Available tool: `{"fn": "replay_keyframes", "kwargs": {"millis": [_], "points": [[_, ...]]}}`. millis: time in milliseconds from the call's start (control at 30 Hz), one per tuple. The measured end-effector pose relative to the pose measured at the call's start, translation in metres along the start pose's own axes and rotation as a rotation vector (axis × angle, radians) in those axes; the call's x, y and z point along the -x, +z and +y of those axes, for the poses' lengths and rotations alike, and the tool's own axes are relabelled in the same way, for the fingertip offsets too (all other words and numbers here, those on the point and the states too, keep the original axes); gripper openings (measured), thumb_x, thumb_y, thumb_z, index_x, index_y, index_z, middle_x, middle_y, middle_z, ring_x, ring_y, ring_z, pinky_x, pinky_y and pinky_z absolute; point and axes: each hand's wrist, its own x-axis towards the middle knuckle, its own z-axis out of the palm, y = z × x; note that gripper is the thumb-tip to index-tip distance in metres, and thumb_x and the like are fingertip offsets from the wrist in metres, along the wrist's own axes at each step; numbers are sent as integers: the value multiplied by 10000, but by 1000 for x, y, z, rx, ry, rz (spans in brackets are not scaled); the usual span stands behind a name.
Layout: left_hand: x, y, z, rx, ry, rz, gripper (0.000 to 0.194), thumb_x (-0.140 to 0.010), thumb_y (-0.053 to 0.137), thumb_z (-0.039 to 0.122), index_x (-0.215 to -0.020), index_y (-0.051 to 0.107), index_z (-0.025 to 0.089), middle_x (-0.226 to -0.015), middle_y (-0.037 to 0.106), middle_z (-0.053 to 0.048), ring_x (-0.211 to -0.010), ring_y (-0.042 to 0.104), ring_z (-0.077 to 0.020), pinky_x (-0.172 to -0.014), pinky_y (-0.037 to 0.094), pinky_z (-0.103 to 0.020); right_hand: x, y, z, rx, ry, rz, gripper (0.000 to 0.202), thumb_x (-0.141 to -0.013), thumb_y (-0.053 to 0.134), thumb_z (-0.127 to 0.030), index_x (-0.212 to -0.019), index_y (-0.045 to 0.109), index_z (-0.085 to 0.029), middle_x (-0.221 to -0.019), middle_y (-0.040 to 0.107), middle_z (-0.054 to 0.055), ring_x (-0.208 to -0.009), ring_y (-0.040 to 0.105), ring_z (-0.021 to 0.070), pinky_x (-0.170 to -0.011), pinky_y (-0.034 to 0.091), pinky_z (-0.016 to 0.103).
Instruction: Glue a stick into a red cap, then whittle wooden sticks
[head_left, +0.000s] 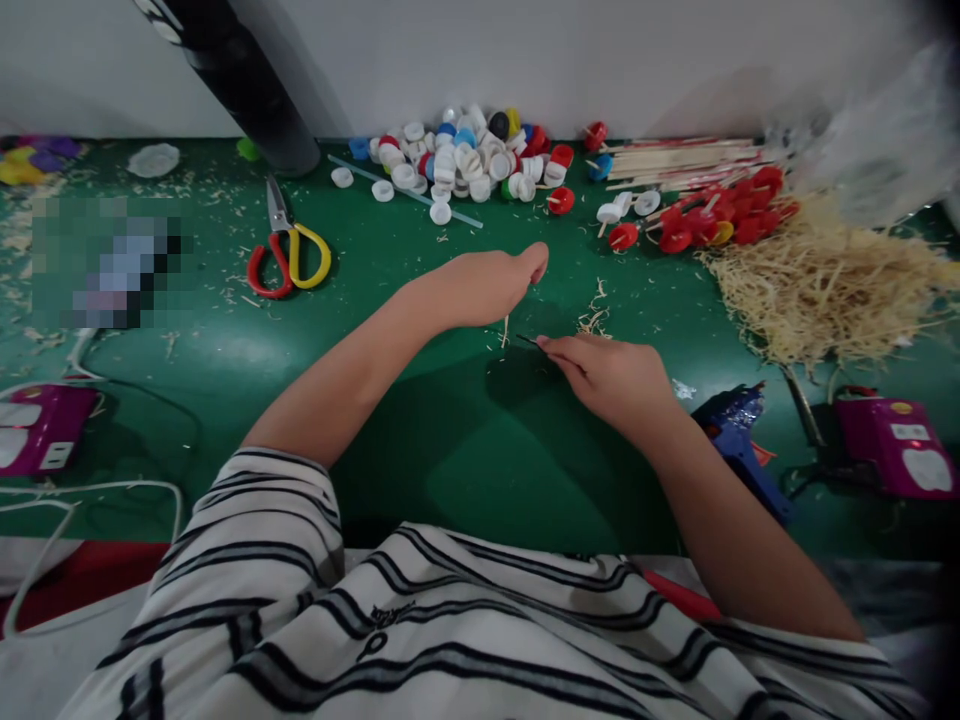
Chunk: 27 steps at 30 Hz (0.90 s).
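My left hand [487,287] is closed above the green table, its thumb side turned away from me and its fingers mostly hidden. A thin pale wood sliver [505,330] shows just below it; I cannot tell whether it is held or lies on the table. To the right, my right hand [611,375] pinches a thin dark tool [529,341] whose narrow tip points left towards the sliver. The tool's exact kind is too small to tell. Pale wood shavings [595,320] lie just beyond the right hand.
White and coloured bottle caps [469,160] are piled at the back, with wooden sticks [675,163] and red caps [701,222] to their right. Shredded straw [825,285], a blue glue gun [739,445] and a purple socket box [896,445] lie right; scissors [289,250] and a black bottle [251,95] left.
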Motion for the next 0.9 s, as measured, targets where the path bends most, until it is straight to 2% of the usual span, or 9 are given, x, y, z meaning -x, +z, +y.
{"fn": "replay_keyframes", "kwargs": {"millis": [100,200,367,533,700,900], "points": [[-2,2,-2,3,9,7,395,-1070,306,276,-1391,515,177,-897,683,-117,-652,499,-195,-663,357,-353,-11,8,-4,40,4,44,479,-1156,355,-423,-1301,802,-326,-1110,838,37,-892,723,184,-593,229,324],[-4,4,-6,6,3,3,385,-1067,347,276,-1407,508,195,-955,705,-124,-717,560,-204,-689,378,-340,-21,12,-9,65,-9,34,456,-1151,371,-399,-1358,770,-323,-1056,826,48,-865,700,179,-597,208,332],[-6,5,-11,18,3,11,445,-1049,393,260,-1473,511,198,-1047,720,-139,-828,623,-234,-758,414,-350,-23,18,-10,51,-6,18,465,-1156,343,-384,-1398,734,-323,-1177,822,37,-904,708,176,-591,219,335],[-2,3,-7,26,18,3,415,-1060,358,269,-1430,530,192,-965,709,-128,-746,582,-222,-721,390,-355,-20,21,-10,80,-27,-22,464,-1143,361,-355,-1448,710,-339,-1217,821,40,-885,717,189,-586,216,342],[-1,2,-5,21,28,6,381,-1068,323,283,-1372,532,186,-920,699,-116,-675,532,-201,-673,370,-353,-20,12,-15,90,-17,-80,463,-1147,353,-364,-1417,729,-338,-1234,820,28,-900,724,197,-585,225,330],[-1,-1,-13,78,4,-19,410,-1067,344,317,-1429,486,187,-976,718,-117,-723,576,-201,-697,394,-341,-11,-3,-12,28,5,-105,415,-1114,421,-317,-1320,781,-320,-1262,825,16,-1012,747,203,-590,273,317]]}}
